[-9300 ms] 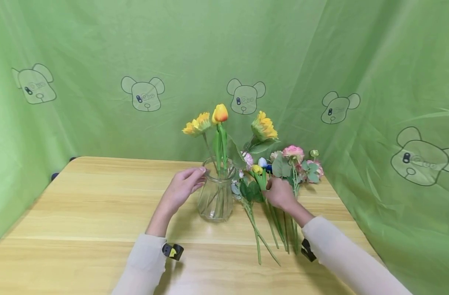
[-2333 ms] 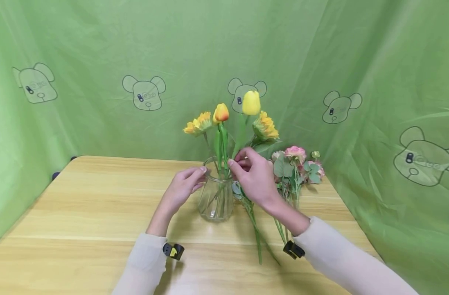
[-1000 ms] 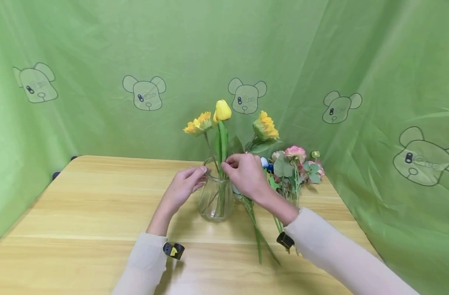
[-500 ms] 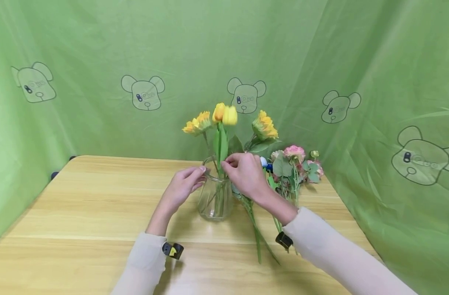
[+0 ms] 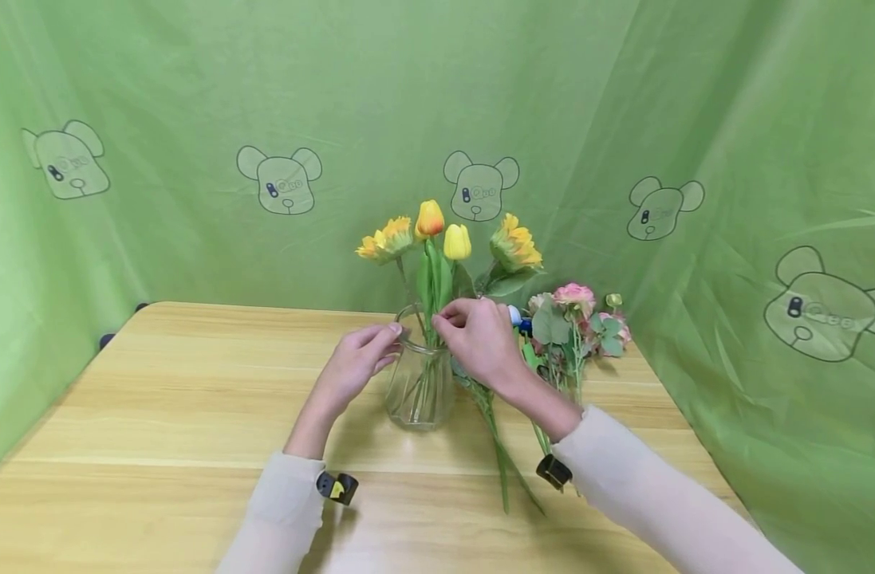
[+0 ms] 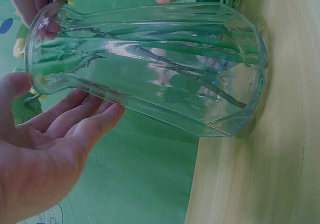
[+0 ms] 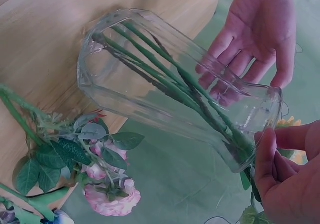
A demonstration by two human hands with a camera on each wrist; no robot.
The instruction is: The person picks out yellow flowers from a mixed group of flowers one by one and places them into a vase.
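Note:
My left hand (image 5: 358,359) holds the neck of a clear glass vase (image 5: 417,399), thumb on the rim and fingers against its side. At the mouth, my right hand (image 5: 480,339) pinches a yellow tulip (image 5: 457,241) low on its green part. Its head leans right of an orange-yellow tulip (image 5: 430,219) standing in the vase. A sunflower (image 5: 387,241) leans out to the left and another sunflower (image 5: 516,245) to the right. Several stems (image 7: 170,78) cross inside the glass in the right wrist view. The right hand hides part of the rim in the head view.
Pink flowers (image 5: 575,296) with grey-green leaves lie on the wooden table (image 5: 193,399), right of the vase. White and blue blooms (image 5: 525,325) show behind the right hand. Loose green stems (image 5: 505,470) point toward the front. A green curtain (image 5: 380,96) surrounds the table.
The yellow tulip was brought from the right to the vase mouth. Over the last second its head has dropped and shifted right, uncovering the orange-yellow tulip. The left hand stays at the neck.

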